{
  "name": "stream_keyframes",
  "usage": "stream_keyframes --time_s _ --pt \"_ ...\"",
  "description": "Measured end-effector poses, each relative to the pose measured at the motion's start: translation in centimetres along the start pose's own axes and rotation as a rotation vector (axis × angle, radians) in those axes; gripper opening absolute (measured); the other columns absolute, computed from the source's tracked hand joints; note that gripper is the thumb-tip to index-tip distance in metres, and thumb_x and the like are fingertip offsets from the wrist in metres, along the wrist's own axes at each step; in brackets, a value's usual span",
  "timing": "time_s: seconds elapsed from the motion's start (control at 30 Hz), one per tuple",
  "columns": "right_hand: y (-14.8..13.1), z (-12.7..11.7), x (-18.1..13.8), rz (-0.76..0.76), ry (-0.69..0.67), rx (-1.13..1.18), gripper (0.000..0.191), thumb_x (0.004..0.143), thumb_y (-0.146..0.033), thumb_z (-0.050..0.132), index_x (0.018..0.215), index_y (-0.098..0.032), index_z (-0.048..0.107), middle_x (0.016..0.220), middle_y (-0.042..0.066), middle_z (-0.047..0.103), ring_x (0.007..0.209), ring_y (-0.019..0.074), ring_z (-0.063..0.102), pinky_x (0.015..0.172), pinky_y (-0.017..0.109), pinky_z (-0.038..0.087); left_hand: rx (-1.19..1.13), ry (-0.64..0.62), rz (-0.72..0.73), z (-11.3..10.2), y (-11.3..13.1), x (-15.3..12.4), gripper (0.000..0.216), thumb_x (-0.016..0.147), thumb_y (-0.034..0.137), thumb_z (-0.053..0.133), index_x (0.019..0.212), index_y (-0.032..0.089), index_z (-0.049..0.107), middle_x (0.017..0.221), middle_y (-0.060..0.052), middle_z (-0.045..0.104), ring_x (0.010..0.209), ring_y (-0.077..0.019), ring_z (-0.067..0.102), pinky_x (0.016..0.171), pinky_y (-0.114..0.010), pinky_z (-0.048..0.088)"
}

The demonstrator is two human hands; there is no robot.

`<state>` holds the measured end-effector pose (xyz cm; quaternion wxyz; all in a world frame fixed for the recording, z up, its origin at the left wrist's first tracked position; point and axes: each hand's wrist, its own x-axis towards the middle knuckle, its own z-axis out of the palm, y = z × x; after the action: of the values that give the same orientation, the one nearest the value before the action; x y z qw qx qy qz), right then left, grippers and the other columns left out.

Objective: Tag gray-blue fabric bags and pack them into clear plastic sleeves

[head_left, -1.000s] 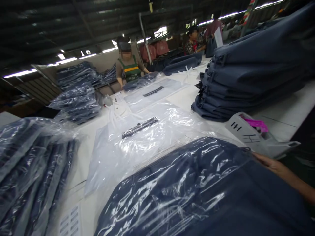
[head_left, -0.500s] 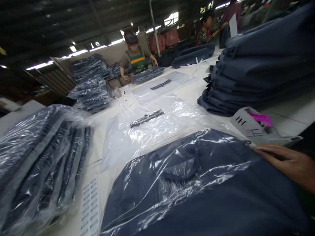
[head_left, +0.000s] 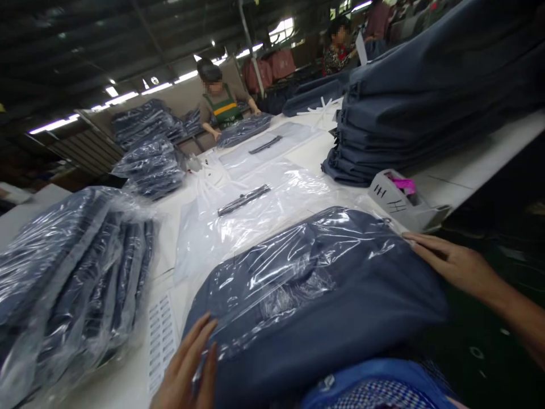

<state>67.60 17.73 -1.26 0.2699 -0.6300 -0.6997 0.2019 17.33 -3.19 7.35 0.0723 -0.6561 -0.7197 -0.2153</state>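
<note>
A navy fabric bag lies before me, its far part covered by a clear plastic bag. My left hand touches its near left side with fingers stretched out and apart. Something shiny shows between thumb and fingers. At the right edge, my right hand has its fingers together on the rim of the plastic; the thumb is hidden. Beyond lie flat clear plastic bags with a dark printed strip. A sheet of printed labels is beside my left hand.
Plastic-wrapped navy bags stand at left. A tall stack of navy bags rises at right, near a grey plastic holder with a pink item. Across the white table, a co-worker handles a wrapped bag. Blue checked cloth is at the bottom.
My left hand has come into view at the navy bag's left side. The view has shifted, and the navy bag now appears lower, with its near edge showing. My right hand stays at the right edge.
</note>
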Motion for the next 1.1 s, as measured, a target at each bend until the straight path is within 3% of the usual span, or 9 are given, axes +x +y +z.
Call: stream_keyframes --time_s 0.17,0.3,0.43,0.5,0.6,0.7,0.8,0.93,1.1 --pt "-6.6 1.4 -2.4 -0.466 0.077 -0.067 0.042 0.096 -0.038 0.049 0.134 -0.023 0.058 0.143 0.006 0.052 0.137 0.025 0.041 0.119 0.044 0.027 0.119 -0.258 0.312 6.0 7.9 3.9 0.056 0.094 0.038 0.047 0.148 0.029 0.034 0.157 -0.005 0.033 0.144 -0.0281 0.03 0.114 -0.054 0.037" --pt "-10.2 3.8 -5.3 -0.637 -0.151 0.052 0.046 0.093 -0.033 0.057 0.139 -0.03 0.053 0.149 0.005 0.045 0.14 0.0283 0.037 0.118 0.053 0.025 0.164 -0.423 0.332 9.6 9.0 3.2 0.054 0.096 0.041 0.043 0.146 0.023 0.039 0.153 -0.007 0.039 0.143 -0.0298 0.032 0.113 -0.056 0.037" --pt "-11.3 5.4 -9.6 -0.711 -0.389 0.308 0.035 0.094 -0.036 0.057 0.126 -0.025 0.065 0.124 0.008 0.066 0.118 0.0241 0.059 0.105 0.04 0.044 0.157 -0.459 0.344 10.1 8.7 1.5 0.05 0.097 0.042 0.04 0.144 0.023 0.042 0.154 -0.006 0.038 0.144 -0.0272 0.031 0.114 -0.053 0.037" --pt "-11.2 6.0 -11.5 -0.576 -0.546 0.462 0.033 0.096 -0.042 0.051 0.102 -0.02 0.075 0.094 0.008 0.074 0.088 0.02 0.069 0.082 0.03 0.053 0.152 -0.446 0.348 9.9 8.7 0.7 0.049 0.098 0.041 0.039 0.144 0.024 0.042 0.155 -0.005 0.037 0.145 -0.0258 0.029 0.114 -0.052 0.037" --pt "-10.3 7.2 -13.0 -0.084 -0.78 0.658 0.064 0.095 -0.063 0.038 0.075 -0.015 0.076 0.064 0.007 0.069 0.055 0.015 0.062 0.058 0.025 0.049 0.16 -0.419 0.349 9.7 8.9 -0.1 0.05 0.097 0.043 0.039 0.143 0.023 0.044 0.156 -0.006 0.034 0.146 -0.026 0.026 0.115 -0.052 0.035" --pt "-9.0 9.2 -13.3 0.363 -0.937 0.879 0.077 0.085 -0.079 0.036 0.082 -0.013 0.077 0.072 0.01 0.073 0.053 0.0152 0.062 0.059 0.027 0.052 0.17 -0.396 0.365 10.0 9.2 -0.5 0.053 0.096 0.046 0.041 0.142 0.021 0.045 0.156 -0.009 0.034 0.146 -0.0275 0.027 0.115 -0.052 0.035" --pt "-8.5 11.2 -13.4 0.64 -0.98 1.207 0.064 0.078 -0.08 0.05 0.081 -0.022 0.076 0.085 0.008 0.075 0.077 0.0225 0.071 0.08 0.036 0.055 0.172 -0.361 0.393 10.2 9.5 -0.9 0.055 0.094 0.048 0.044 0.141 0.019 0.046 0.155 -0.012 0.037 0.145 -0.0289 0.029 0.113 -0.053 0.037" --pt "-9.5 12.8 -13.8 0.732 -0.8 1.537 0.034 0.078 -0.063 0.067 0.083 -0.03 0.073 0.094 0.002 0.075 0.1 0.0245 0.069 0.099 0.039 0.047 0.149 -0.301 0.4 10.6 9.8 -1.7 0.061 0.092 0.053 0.047 0.14 0.017 0.046 0.157 -0.014 0.031 0.145 -0.0307 0.028 0.11 -0.05 0.041" --pt "-10.4 12.9 -13.7 0.74 -0.818 1.449 0.03 0.078 -0.054 0.071 0.098 -0.031 0.072 0.1 0.001 0.075 0.096 0.0252 0.07 0.097 0.043 0.049 0.13 -0.284 0.391 11.2 10.3 -2.8 0.079 0.087 0.063 0.049 0.145 0.012 0.037 0.152 -0.017 0.04 0.142 -0.0315 0.035 0.109 -0.047 0.043"
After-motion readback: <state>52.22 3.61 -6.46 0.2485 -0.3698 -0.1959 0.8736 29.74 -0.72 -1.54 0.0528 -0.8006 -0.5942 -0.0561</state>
